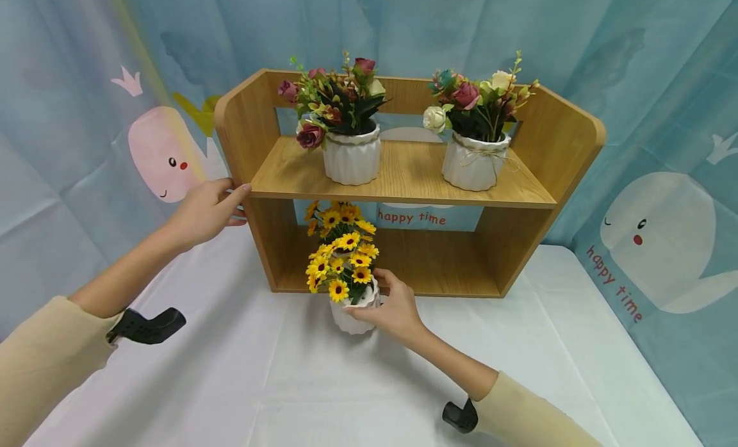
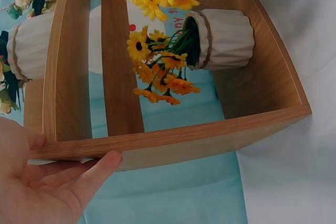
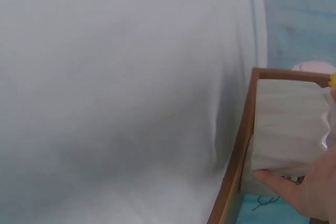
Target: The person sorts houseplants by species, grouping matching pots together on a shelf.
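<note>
My right hand [image 1: 399, 306] grips a white pot [image 1: 353, 319] of yellow sunflowers [image 1: 348, 261] from its right side, in front of the shelf's lower compartment. In the right wrist view the thumb lies against the pot's [image 3: 291, 124] ribbed wall. A second white pot [image 2: 226, 38] with orange-yellow flowers [image 2: 163, 72] stands inside the lower compartment at the left, mostly hidden behind the first in the head view. My left hand [image 1: 207, 210] holds the left side panel of the wooden shelf [image 1: 262, 242] at the height of the middle board, thumb and fingers on either side of its edge.
On the upper board stand two white pots, one with dark red roses [image 1: 352, 159] at the left, one with mixed roses [image 1: 475, 165] at the right. The shelf rests on a white-covered table [image 1: 461, 357]. A blue printed curtain [image 1: 415, 24] hangs behind.
</note>
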